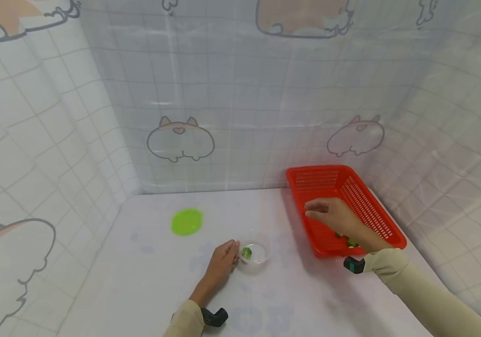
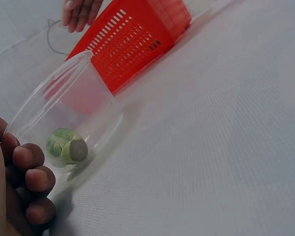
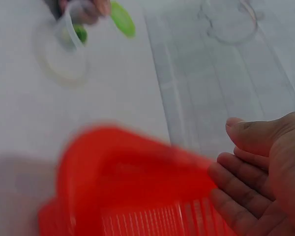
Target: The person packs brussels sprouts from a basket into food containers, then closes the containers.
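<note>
My left hand (image 1: 221, 263) pinches the rim of a clear plastic tub (image 2: 101, 98) that stands on the table. Inside the tub lies one Brussels sprout (image 2: 64, 146), its cut stem end showing in the left wrist view. Over the red basket (image 1: 297, 206) hovers my right hand (image 1: 334, 216), with nothing held. In the right wrist view its fingers (image 3: 243, 179) are loosely extended and the thumb stands apart from them. Several small green pieces (image 1: 351, 242) lie at the near end of the basket, partly hidden by my right wrist.
A flat bright green disc (image 1: 187, 222) lies on the white table (image 1: 147, 281), left of and behind the tub. Curtain-like sheets (image 1: 240, 93) with cartoon animals hang behind and along both sides. The basket stands at the right, close to the side sheet.
</note>
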Action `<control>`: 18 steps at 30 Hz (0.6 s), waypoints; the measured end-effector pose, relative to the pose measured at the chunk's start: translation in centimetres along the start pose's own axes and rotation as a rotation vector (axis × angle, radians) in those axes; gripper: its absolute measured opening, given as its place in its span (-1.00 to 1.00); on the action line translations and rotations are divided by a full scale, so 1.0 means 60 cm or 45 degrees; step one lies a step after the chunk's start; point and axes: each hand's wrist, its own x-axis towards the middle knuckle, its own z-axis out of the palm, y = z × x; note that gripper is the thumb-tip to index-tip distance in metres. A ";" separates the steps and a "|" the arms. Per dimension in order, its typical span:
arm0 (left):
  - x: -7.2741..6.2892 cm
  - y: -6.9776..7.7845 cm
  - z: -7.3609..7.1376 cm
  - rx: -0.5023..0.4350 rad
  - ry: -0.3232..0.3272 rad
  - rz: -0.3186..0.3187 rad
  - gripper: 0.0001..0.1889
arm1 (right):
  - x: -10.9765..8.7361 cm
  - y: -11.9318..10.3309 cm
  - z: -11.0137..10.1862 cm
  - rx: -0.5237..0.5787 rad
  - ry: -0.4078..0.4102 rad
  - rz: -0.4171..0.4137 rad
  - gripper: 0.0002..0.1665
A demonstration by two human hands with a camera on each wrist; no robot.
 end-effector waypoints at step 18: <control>0.006 -0.022 0.002 0.003 0.000 0.070 -0.54 | 0.026 0.128 -0.072 -0.199 -0.035 0.143 -0.40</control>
